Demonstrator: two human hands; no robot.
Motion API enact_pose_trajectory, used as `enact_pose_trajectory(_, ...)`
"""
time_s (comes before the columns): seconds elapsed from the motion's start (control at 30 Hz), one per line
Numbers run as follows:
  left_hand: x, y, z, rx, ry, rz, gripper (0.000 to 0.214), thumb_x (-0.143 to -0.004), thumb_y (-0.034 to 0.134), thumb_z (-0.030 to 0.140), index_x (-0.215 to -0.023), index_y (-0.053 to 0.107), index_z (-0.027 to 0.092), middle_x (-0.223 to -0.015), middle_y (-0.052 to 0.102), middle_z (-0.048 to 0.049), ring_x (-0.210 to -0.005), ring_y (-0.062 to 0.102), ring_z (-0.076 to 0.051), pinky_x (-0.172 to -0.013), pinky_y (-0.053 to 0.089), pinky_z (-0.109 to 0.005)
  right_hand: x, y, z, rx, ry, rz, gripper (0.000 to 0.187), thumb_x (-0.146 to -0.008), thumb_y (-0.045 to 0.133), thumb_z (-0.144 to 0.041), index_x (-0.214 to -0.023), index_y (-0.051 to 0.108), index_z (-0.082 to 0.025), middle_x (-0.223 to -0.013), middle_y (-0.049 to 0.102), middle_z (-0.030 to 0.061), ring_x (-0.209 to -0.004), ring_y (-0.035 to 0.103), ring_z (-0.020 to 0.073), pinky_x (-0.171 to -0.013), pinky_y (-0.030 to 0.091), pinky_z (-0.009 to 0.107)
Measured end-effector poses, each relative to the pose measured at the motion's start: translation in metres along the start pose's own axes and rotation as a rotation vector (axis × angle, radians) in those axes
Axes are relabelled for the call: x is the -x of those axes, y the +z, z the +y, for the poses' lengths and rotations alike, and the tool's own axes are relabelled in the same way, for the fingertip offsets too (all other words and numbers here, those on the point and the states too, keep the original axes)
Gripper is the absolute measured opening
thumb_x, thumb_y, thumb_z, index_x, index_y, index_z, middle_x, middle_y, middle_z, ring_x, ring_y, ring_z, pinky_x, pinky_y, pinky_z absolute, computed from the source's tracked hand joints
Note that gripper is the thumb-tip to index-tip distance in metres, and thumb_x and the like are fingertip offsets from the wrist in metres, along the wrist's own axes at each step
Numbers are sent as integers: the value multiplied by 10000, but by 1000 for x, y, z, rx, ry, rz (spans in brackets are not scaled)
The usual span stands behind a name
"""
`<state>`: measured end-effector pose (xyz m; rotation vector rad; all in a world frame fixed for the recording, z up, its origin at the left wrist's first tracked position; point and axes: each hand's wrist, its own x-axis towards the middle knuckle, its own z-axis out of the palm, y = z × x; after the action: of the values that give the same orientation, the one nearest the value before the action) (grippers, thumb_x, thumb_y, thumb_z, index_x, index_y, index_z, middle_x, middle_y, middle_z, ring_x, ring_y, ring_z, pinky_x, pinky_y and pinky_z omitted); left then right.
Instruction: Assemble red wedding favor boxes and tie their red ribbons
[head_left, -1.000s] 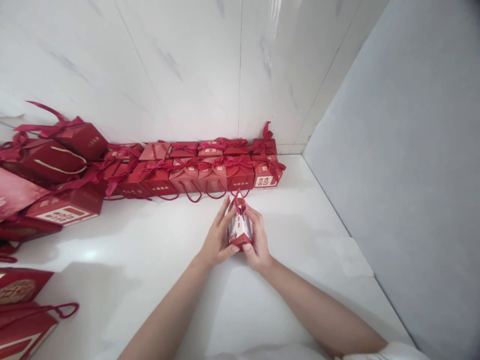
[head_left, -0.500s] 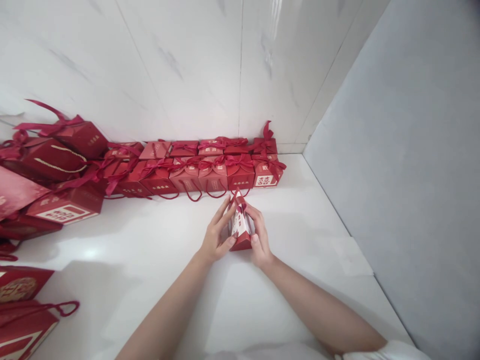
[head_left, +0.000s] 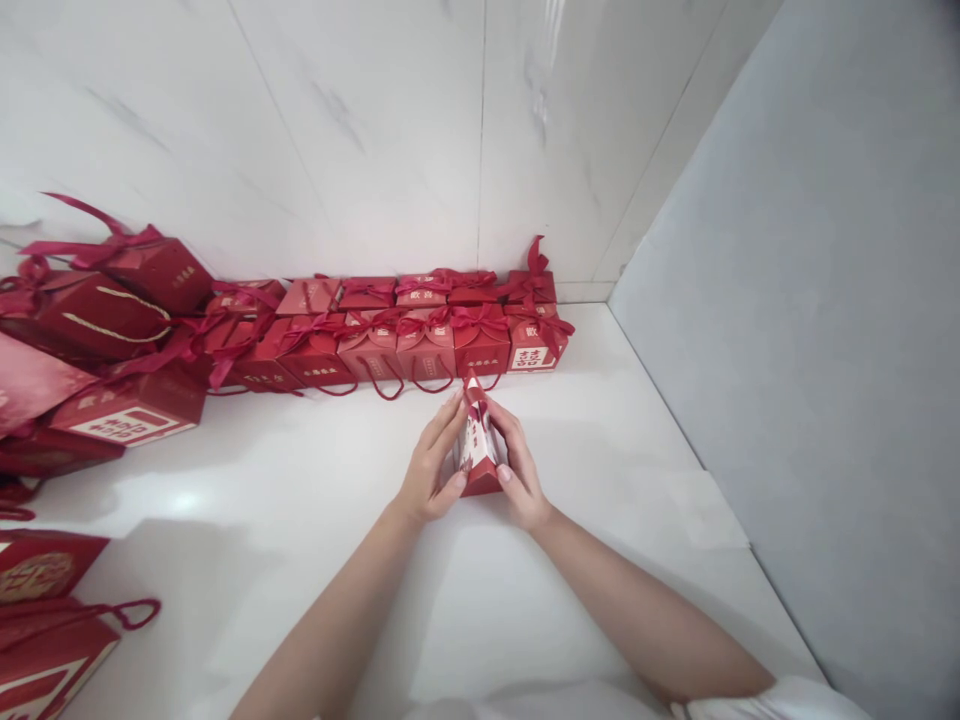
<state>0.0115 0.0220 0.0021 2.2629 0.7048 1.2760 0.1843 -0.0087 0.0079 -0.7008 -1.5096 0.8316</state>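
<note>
A small red and white gift box (head_left: 477,450) stands on the white tabletop (head_left: 600,420), its top pinched to a narrow peak. My left hand (head_left: 430,468) presses against its left side, fingers stretched up toward the peak. On the other side my right hand (head_left: 517,470) grips it, thumb at the lower front corner. Just beyond the box runs a double row of closed red gift boxes (head_left: 420,335) with ribbon bows and cord handles, set against the wall.
Larger red gift bags and boxes (head_left: 112,330) lie piled at the left. More flat red bags (head_left: 45,620) lie at the near left edge. A marble wall (head_left: 375,130) stands behind and a grey wall (head_left: 810,300) closes off the right side.
Both hands have shifted the small box slightly away from me, toward the row, and the fingers have slid a little higher along its sides.
</note>
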Motion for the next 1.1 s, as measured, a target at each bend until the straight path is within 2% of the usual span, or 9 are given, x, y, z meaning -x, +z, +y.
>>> enact_pose_trajectory(0.23,-1,2,0,12,-18,9,706,-915,439,461,-1550,241,225,-1604,212,-123,-1479,183,-374,-1186,219,-588,0,1,2,37,15,23,615,-964,379,-558,-1495,317,-255,-1528,351,96,-1416,341,310,-1175,307,552)
enact_pose_trajectory(0.43,-3,4,-2,51,-46,5,730,-910,437,538,-1541,242,228,-1556,282,-155,-1440,266,-380,-1158,256,-599,1,2,2,7,46,8,624,-963,368,-565,-1497,302,-249,-1553,314,92,-1438,308,310,-1182,301,555)
enact_pose_trajectory(0.7,-3,4,0,67,-75,12,720,-918,447,557,-1537,273,235,-1540,291,-156,-1435,261,-376,-1163,245,-595,1,3,4,-21,43,19,616,-963,377,-570,-1485,322,-246,-1544,320,99,-1442,301,310,-1189,285,557)
enact_pose_trajectory(0.77,-3,3,0,97,-90,-2,755,-906,447,616,-1538,277,242,-1556,271,-149,-1448,235,-382,-1174,220,-599,0,2,4,11,35,26,623,-961,367,-585,-1484,326,-247,-1540,327,99,-1438,307,310,-1185,291,558)
enact_pose_trajectory(0.87,-5,3,-1,166,-129,-69,944,-814,528,734,-1557,220,241,-1591,206,-147,-1476,146,-403,-1187,179,-607,0,3,4,71,16,36,609,-965,371,-574,-1487,330,-263,-1542,331,90,-1444,299,305,-1188,281,563)
enact_pose_trajectory(0.97,-6,4,-3,144,-178,-178,1012,-810,612,659,-1576,108,230,-1622,119,-144,-1494,74,-392,-1197,162,-594,0,4,10,90,28,55,582,-972,395,-541,-1494,332,-293,-1586,263,58,-1480,225,294,-1203,238,568)
enact_pose_trajectory(1.1,-5,3,-3,42,-205,-269,997,-850,582,622,-1575,5,254,-1638,40,-121,-1500,38,-380,-1199,146,-590,2,3,22,21,80,66,592,-994,306,-569,-1529,252,-322,-1633,145,10,-1508,149,258,-1215,208,547)
